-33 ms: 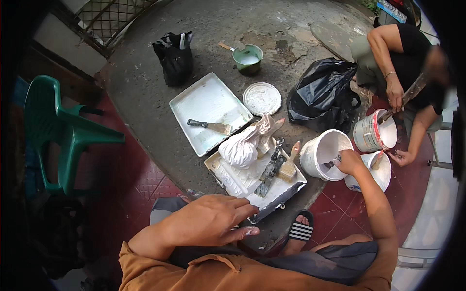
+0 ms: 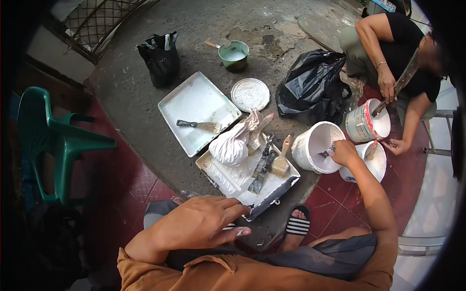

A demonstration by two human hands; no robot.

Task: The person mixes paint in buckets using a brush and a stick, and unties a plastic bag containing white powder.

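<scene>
Fingers of the right hand (image 2: 343,152) curl around a small tool whose tip dips into a white bucket (image 2: 315,147) at about three o'clock; what kind of tool it is cannot be told. The left hand (image 2: 201,224) lies at six o'clock, its fingers (image 2: 232,233) stretched out flat and loosely spread, holding nothing, with white smears on the tips, resting over the person's knee just beside the near corner of a white paint tray (image 2: 228,180).

That tray sits on the concrete floor at the centre and carries a knotted white bag (image 2: 232,144), a flat paintbrush (image 2: 280,162) and a dark scraper (image 2: 262,165). A second, larger white tray (image 2: 194,104) lies touching it at eleven o'clock with a putty knife (image 2: 200,125) in it. A round white lid (image 2: 250,94) rests at twelve o'clock, a green cup (image 2: 233,54) beyond it. A black plastic bag (image 2: 310,85) slumps at one o'clock.

At two o'clock another person crouches, stirring a paint can (image 2: 366,123) with a long stick (image 2: 400,82). Another white bucket (image 2: 376,162) stands just beside the first. A green plastic chair (image 2: 53,138) stands at nine o'clock.
</scene>
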